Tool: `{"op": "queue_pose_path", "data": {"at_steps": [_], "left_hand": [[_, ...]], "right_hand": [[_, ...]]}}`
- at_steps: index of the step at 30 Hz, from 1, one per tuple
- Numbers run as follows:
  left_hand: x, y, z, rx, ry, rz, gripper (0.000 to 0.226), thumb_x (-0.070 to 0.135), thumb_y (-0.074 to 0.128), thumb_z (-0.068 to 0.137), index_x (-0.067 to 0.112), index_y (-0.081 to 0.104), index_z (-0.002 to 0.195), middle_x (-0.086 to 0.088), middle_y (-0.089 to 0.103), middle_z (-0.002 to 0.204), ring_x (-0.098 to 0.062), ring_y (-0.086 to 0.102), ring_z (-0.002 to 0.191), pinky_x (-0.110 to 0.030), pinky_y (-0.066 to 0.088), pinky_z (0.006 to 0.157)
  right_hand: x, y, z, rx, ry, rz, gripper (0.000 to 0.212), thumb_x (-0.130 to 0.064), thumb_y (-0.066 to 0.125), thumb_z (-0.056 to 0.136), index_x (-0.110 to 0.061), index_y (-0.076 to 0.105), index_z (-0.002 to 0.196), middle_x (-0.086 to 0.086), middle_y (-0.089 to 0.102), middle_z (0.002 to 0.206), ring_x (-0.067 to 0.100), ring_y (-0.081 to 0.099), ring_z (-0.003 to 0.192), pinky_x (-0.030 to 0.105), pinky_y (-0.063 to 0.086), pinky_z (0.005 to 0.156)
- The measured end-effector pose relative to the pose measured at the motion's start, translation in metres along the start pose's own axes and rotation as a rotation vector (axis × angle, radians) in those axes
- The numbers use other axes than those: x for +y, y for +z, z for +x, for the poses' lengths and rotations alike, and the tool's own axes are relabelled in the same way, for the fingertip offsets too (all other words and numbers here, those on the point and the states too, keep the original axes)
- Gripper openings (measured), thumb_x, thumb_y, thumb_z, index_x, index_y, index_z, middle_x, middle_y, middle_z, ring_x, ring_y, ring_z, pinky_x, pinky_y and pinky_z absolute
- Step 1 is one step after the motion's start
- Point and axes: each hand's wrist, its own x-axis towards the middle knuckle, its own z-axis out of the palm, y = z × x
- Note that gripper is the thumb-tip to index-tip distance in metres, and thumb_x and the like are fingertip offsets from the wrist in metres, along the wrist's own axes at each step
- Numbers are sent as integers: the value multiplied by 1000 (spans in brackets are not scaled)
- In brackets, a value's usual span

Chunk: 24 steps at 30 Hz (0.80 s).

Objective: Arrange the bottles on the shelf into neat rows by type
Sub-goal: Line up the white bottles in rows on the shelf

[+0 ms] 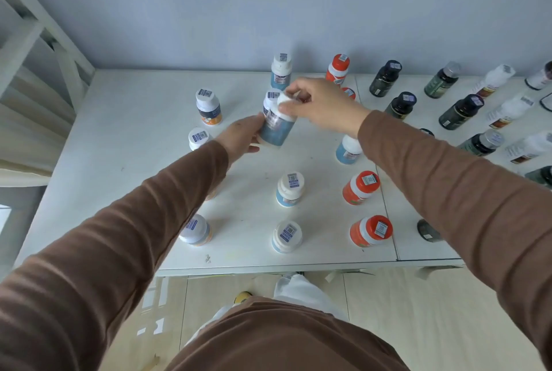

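Blue bottle [276, 128] held between both hands above mid-shelf [125, 137], tilted, cap up-right. Left hand [243, 137] grips body; right hand [316, 104] pinches cap. Blue column directly beyond, 1 gap.

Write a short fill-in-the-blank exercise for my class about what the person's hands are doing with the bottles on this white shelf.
1. Both hands hold one bottle with a ____ label.
2. The right hand grips its ____ cap.
3. The left hand holds its ____ end.
4. The two nearest bottles with orange caps stand to the person's ____.

Missing words: blue; white; lower; right
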Motion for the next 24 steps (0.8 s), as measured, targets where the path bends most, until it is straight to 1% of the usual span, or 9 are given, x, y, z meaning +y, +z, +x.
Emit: {"op": "queue_pose_path", "data": {"at_steps": [3, 6, 9, 12, 15, 19, 21, 22, 24], "left_hand": [[15, -1, -3, -125, -106, -225, 48, 49, 30, 99, 16, 59, 119, -8, 69, 103, -20, 65, 86, -34, 51, 83], [22, -3, -4, -260, -135, -277, 57, 52, 24, 99, 13, 62, 113, -7, 69, 88, -17, 63, 74, -29, 49, 75], [22, -5, -2, -303, -141, -279, 58, 54, 24, 99, 13, 65, 107, -5, 69, 85, -15, 62, 72, -27, 48, 73], [17, -4, 0, -262, -129, -226, 52, 53, 29, 98, 17, 62, 115, -4, 71, 92, -13, 63, 73, -26, 49, 71], [9, -3, 1, -142, -39, -144, 31, 44, 40, 98, 24, 63, 104, 6, 66, 85, -7, 61, 70, -27, 47, 72], [-1, -5, 8, -114, 73, 197, 15, 29, 47, 98, 24, 55, 110, 1, 60, 99, -13, 52, 87, -25, 42, 72], [-6, -3, 13, -87, 83, 333, 17, 25, 51, 96, 21, 56, 111, -4, 62, 106, -16, 51, 88, -25, 42, 69], [-8, -2, 14, -71, 87, 388, 20, 24, 52, 95, 19, 58, 114, -6, 64, 112, -18, 53, 91, -25, 43, 71], [-12, 0, 16, -30, 107, 560, 28, 25, 53, 94, 18, 59, 120, -5, 62, 123, -21, 57, 106, -26, 43, 83]], "right_hand": [[-13, -13, 5, 59, 90, 126, 42, -56, 70, 81, -15, 64, 88, -11, 58, 70, -3, 51, 55, 16, 40, 56], [-21, -18, 4, 91, 134, 121, 49, -67, 66, 77, -21, 52, 71, -6, 56, 66, 3, 48, 53, 20, 36, 54], [-22, -19, 1, 86, 156, 118, 49, -69, 63, 78, -23, 49, 66, -6, 54, 67, 6, 47, 55, 22, 34, 54], [-17, -17, 2, 72, 140, 115, 50, -66, 66, 78, -17, 57, 79, -9, 57, 68, 5, 48, 56, 22, 35, 56], [-10, -13, 1, 36, 63, 66, 41, -54, 70, 81, -16, 64, 96, -11, 56, 73, 4, 48, 61, 22, 38, 59], [-1, -5, -6, -34, -84, -110, 24, -36, 73, 80, -25, 61, 98, -9, 58, 92, 11, 55, 79, 27, 40, 70], [2, 3, -8, -86, -132, -232, 30, -30, 73, 80, -22, 62, 107, -9, 51, 95, 14, 52, 87, 27, 35, 73], [3, 8, -8, -108, -142, -284, 34, -29, 72, 81, -21, 61, 112, -10, 47, 97, 14, 49, 89, 27, 33, 74], [7, 18, -8, -140, -145, -360, 40, -28, 72, 82, -22, 59, 120, -9, 45, 102, 13, 47, 93, 25, 30, 77]]}}
